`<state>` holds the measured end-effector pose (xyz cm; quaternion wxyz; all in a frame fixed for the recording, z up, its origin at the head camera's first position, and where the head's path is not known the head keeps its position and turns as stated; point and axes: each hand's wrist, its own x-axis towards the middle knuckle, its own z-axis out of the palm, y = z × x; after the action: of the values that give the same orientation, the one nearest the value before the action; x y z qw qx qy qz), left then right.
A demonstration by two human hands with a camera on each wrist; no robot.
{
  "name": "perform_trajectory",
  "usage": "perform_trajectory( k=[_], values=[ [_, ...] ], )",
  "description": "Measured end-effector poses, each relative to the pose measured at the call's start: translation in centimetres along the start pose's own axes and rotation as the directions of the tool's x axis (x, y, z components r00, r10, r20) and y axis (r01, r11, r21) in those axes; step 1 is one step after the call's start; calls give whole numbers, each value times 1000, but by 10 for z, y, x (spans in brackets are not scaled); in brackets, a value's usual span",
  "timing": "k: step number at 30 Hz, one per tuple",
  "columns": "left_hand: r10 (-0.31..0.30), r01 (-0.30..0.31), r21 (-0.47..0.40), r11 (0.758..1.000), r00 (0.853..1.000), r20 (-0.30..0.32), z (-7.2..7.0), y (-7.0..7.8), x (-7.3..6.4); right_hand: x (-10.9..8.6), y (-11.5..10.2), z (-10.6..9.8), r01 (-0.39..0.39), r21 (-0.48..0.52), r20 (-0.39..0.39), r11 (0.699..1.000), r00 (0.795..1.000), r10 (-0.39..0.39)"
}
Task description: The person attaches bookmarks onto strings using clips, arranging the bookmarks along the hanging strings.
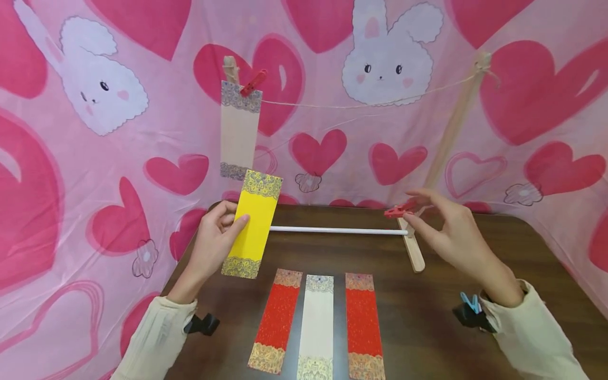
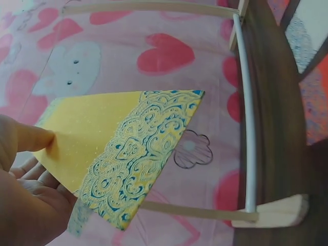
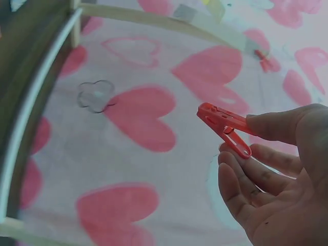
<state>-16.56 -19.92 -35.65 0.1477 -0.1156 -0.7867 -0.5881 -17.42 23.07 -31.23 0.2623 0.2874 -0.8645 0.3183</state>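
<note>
My left hand [image 1: 211, 240] pinches a yellow card [image 1: 255, 219] with lace-patterned ends, thumb on its front. The card stands tilted above the table's left side, in front of the lower edge of a hanging beige card [image 1: 239, 132]. A red clothespin [image 1: 254, 83] holds that beige card on a string [image 1: 332, 107]. Between thumb and fingers, my right hand [image 1: 451, 227] grips another red clothespin [image 3: 225, 128], raised near the right post's lower part. In the left wrist view the yellow card [image 2: 97, 138] shows its patterned end; the thumb lies on it.
Two red cards [image 1: 279, 311] and a white card [image 1: 316, 316] lie at the table's front. A white rod [image 1: 332, 230] runs low to a wooden foot [image 1: 414, 253]. The right wooden post [image 1: 451, 132] bears the string's end. A heart-patterned cloth [image 1: 318, 153] hangs behind.
</note>
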Motion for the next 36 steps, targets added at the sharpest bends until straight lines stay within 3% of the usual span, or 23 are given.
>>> perform_trajectory(
  k=[10, 18, 25, 36],
  values=[
    [51, -51, -34, 998, 999, 1, 12, 14, 37, 49, -27, 1, 83, 136, -36, 987, 996, -78],
    [85, -85, -43, 995, 996, 0, 18, 23, 54, 85, -46, 0, 195, 132, -65, 972, 980, -188],
    [82, -83, -78, 994, 997, -14, 16, 27, 67, 123, -65, 2, 176, 108, -22, 979, 984, -174],
    [123, -127, -83, 988, 991, -53, 16, 31, 88, 190, -93, 13, 155, 167, 16, 974, 987, -160]
  ],
)
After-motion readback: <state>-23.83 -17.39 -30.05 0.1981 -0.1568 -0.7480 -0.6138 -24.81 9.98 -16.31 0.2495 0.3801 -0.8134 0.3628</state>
